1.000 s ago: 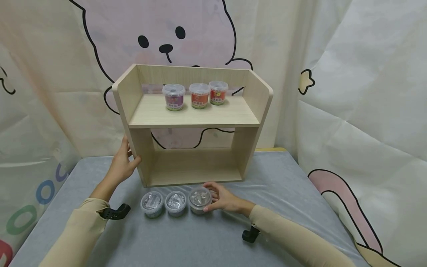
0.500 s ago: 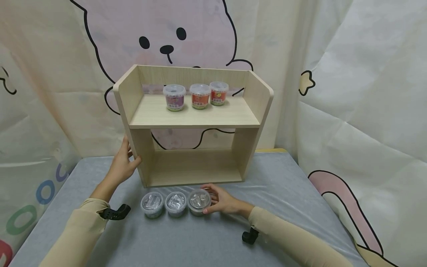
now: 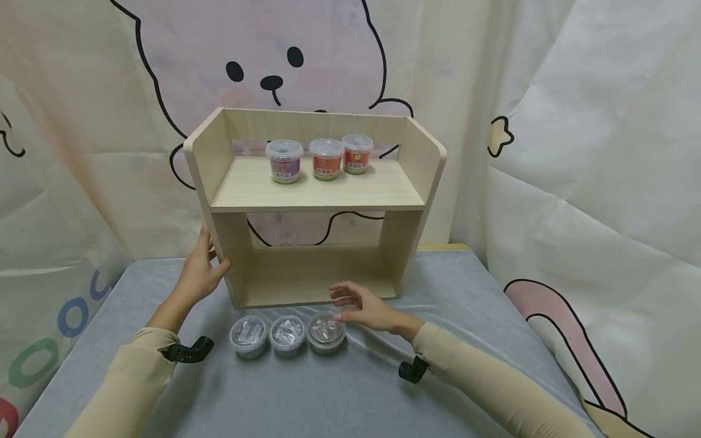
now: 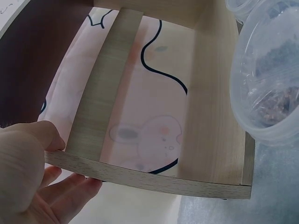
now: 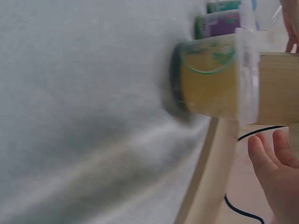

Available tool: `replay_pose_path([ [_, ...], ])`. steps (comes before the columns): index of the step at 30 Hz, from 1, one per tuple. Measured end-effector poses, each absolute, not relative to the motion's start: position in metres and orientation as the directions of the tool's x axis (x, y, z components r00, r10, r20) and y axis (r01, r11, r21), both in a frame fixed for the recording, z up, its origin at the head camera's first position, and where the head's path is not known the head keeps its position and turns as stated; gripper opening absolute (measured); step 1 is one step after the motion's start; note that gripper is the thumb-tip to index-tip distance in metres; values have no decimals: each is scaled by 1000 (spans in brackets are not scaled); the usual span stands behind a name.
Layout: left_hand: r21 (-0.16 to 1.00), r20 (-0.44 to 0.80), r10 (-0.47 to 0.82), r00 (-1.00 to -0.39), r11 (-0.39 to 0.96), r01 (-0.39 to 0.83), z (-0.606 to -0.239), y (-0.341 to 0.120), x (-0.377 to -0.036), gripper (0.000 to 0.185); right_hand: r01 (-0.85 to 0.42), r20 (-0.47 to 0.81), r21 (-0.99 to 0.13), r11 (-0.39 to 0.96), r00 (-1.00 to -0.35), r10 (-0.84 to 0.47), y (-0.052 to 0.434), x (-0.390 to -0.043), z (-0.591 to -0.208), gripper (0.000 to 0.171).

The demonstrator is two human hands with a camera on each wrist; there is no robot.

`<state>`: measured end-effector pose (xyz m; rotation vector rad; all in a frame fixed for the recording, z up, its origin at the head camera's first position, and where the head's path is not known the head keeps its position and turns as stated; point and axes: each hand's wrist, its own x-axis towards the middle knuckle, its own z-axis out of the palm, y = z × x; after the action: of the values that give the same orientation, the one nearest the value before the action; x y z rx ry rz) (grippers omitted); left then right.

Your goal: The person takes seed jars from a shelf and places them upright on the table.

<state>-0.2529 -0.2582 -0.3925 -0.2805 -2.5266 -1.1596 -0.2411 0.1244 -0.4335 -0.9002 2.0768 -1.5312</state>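
Observation:
My left hand (image 3: 198, 274) grips the left side panel of a two-tier wooden shelf (image 3: 314, 199). In the left wrist view the thumb lies on one face of the panel edge (image 4: 163, 179), fingers on the other. Three clear-lidded plastic cups stand in a row before the shelf: a left cup (image 3: 248, 337), a middle cup (image 3: 287, 336) and a right cup (image 3: 325, 336). My right hand (image 3: 372, 309) hovers just behind the right cup, fingers loosely bent, holding nothing. In the right wrist view that hand (image 5: 280, 179) is apart from the yellow-labelled cup (image 5: 210, 81).
On the upper tier stand a purple-labelled cup (image 3: 285, 163), an orange-labelled cup (image 3: 326, 161) and a red-labelled cup (image 3: 357, 156). A grey-blue cloth (image 3: 306, 395) covers the table. Printed curtains (image 3: 580, 182) hang behind and at both sides.
My right hand has let go of the right cup and moved up and back toward the shelf. The left hand keeps its grip on the shelf.

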Motion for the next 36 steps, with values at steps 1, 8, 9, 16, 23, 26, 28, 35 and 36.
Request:
replay_pose_path([
  [1,695,386,35,-922,646,315,-393,-258,-253,99,-270,60,-943,193,-710,-702,124,-241,-430,61],
  [8,697,389,34,-921,642,318,-394,-258,-251,99,-345,107,-916,204,-702,-704,116,-240,-410,55],
  [9,697,391,35,-920,641,321,-394,-258,-251,99,-353,112,-913,205,-699,-706,115,-240,-406,55],
  [16,706,392,35,-919,629,325,-395,-257,-251,99,-378,115,-898,225,-695,-709,110,-239,-379,53],
  [23,702,402,39,-915,628,336,-395,-258,-252,98,-397,129,-892,216,-683,-719,106,-240,-344,52],
  [26,702,406,43,-913,625,342,-395,-258,-252,98,-400,149,-896,191,-678,-719,103,-240,-328,51],
  [28,702,408,44,-912,624,344,-395,-258,-253,99,-408,171,-896,173,-677,-715,100,-241,-318,50],
  [35,694,423,46,-905,626,357,-395,-258,-254,99,-466,277,-881,84,-651,-706,94,-245,-287,55],
  [36,692,425,48,-904,626,358,-396,-258,-255,99,-467,288,-882,68,-647,-706,94,-247,-284,56],
])
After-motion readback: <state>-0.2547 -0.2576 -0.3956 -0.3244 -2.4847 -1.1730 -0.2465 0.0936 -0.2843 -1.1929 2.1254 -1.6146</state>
